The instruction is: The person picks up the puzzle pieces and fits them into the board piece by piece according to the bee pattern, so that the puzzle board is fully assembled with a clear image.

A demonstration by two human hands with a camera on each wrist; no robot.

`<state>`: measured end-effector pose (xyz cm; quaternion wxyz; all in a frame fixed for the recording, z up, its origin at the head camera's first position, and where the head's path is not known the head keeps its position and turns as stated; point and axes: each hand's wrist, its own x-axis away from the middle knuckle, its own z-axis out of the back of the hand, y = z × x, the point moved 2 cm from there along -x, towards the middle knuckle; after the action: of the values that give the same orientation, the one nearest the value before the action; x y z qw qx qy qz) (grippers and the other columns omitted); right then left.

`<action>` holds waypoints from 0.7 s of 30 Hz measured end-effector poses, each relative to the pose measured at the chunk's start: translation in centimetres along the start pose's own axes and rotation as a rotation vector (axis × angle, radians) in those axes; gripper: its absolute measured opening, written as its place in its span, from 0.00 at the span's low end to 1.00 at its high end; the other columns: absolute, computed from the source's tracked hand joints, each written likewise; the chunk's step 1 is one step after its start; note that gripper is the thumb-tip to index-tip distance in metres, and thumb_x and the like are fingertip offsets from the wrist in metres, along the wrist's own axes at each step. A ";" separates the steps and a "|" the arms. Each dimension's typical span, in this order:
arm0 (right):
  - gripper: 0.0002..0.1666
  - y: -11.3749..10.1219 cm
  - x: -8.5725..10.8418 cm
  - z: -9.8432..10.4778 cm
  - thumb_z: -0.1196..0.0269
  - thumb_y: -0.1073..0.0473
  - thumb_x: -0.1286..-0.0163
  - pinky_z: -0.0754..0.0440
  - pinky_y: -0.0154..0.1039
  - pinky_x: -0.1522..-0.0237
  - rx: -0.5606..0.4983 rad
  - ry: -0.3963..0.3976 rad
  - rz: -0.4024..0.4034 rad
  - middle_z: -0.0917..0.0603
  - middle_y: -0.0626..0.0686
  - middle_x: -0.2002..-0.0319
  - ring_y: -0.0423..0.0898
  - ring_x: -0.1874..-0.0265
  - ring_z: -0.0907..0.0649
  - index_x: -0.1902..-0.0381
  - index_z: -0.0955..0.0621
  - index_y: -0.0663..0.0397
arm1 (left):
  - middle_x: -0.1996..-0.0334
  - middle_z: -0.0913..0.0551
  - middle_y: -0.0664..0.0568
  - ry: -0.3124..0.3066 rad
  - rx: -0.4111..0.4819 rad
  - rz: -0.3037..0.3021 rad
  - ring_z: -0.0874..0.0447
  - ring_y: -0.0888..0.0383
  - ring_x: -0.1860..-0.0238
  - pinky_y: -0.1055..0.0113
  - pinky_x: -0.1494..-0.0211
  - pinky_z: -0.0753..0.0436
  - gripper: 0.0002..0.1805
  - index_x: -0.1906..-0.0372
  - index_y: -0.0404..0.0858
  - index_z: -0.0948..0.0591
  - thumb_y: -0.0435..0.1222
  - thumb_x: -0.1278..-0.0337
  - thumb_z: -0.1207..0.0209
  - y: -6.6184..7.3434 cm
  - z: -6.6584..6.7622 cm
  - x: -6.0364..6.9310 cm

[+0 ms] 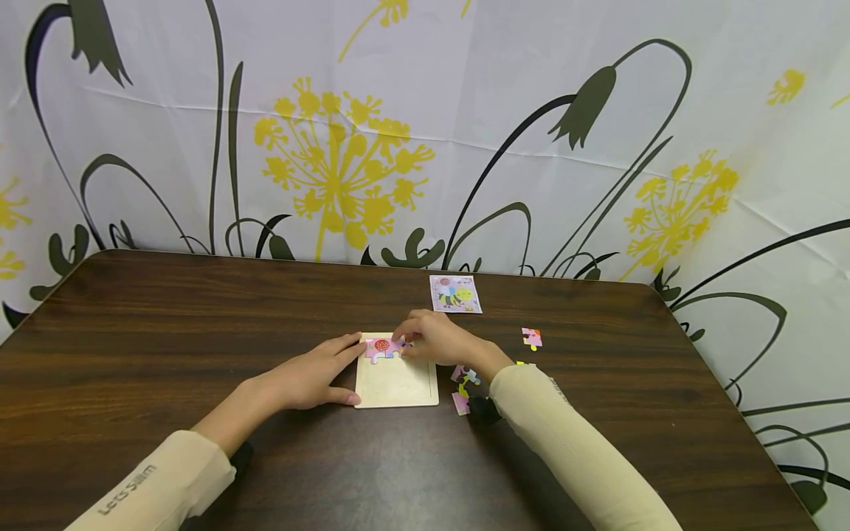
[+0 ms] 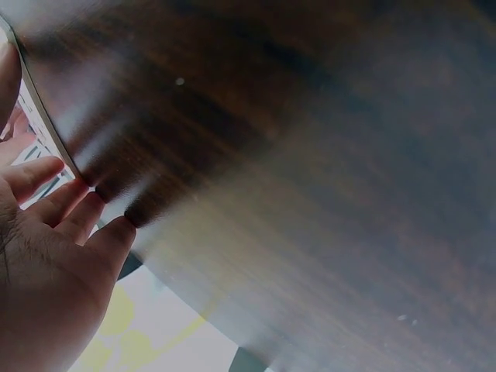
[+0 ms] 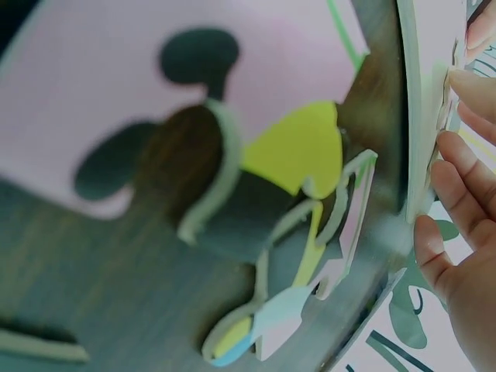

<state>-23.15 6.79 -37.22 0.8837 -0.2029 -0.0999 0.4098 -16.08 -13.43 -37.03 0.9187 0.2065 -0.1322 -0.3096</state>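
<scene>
A pale square puzzle board [image 1: 397,383] lies on the brown table, with joined pink pieces [image 1: 381,346] showing a red round shape along its top edge. The left hand [image 1: 308,375] rests at the board's left side, fingers extended, thumb at the lower left corner; in the left wrist view that hand [image 2: 58,256] touches the board's edge. Bent over the board's upper right, the right hand [image 1: 434,338] has its thumb and fingers at a piece beside the joined ones. The right wrist view shows the right hand [image 3: 469,225] at the board edge [image 3: 418,101], its pinch partly hidden.
Loose pieces [image 1: 461,403] lie right of the board, partly under the right forearm, and another piece [image 1: 532,338] lies farther right. A picture card [image 1: 455,294] with a bee sits near the table's back edge. A flower-patterned cloth [image 1: 491,96] hangs behind the table.
</scene>
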 end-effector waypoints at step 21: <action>0.14 0.1 0.2 -0.1 0.36 0.61 0.40 0.29 0.33 0.64 0.007 -0.010 0.009 0.23 0.51 0.65 0.44 0.65 0.25 0.55 0.18 0.52 | 0.34 0.46 0.32 -0.015 0.006 0.019 0.48 0.37 0.35 0.44 0.39 0.40 0.44 0.34 0.27 0.42 0.48 0.49 0.38 0.0 -0.1 0.0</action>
<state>-23.07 7.02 -37.32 0.8821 -0.1984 -0.1019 0.4149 -16.05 -13.36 -37.13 0.9200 0.2055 -0.1418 -0.3020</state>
